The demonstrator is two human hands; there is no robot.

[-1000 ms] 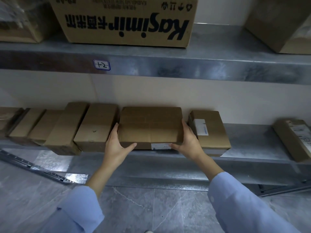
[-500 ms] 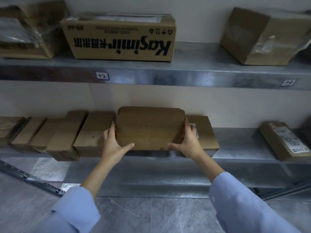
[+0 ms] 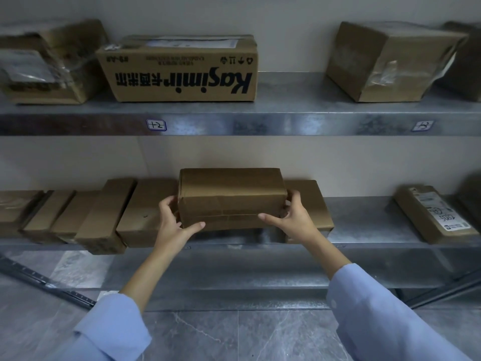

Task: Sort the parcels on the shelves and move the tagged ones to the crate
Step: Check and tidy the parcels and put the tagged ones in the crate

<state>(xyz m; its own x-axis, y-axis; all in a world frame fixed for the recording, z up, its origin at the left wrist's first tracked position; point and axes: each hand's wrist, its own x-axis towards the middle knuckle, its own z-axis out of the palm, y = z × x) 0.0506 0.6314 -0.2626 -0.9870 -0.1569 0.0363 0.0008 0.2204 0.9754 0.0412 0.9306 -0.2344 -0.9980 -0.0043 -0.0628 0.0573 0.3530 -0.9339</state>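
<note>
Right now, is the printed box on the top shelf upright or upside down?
Upside down: the lettering on the printed box reads inverted.

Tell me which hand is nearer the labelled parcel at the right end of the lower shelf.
Right. The right hand grips the right end of the held box, with bare shelf between it and the labelled parcel; the left hand grips the box's left end, farther away.

Light blue shirt [image 3: 421,345], long-sleeved
Left sleeve [image 3: 112,332] and right sleeve [image 3: 390,319] fit loose, small pale button [image 3: 333,303] on the right cuff [image 3: 347,281]; left hand [image 3: 173,225], right hand [image 3: 294,220] bare.
</note>
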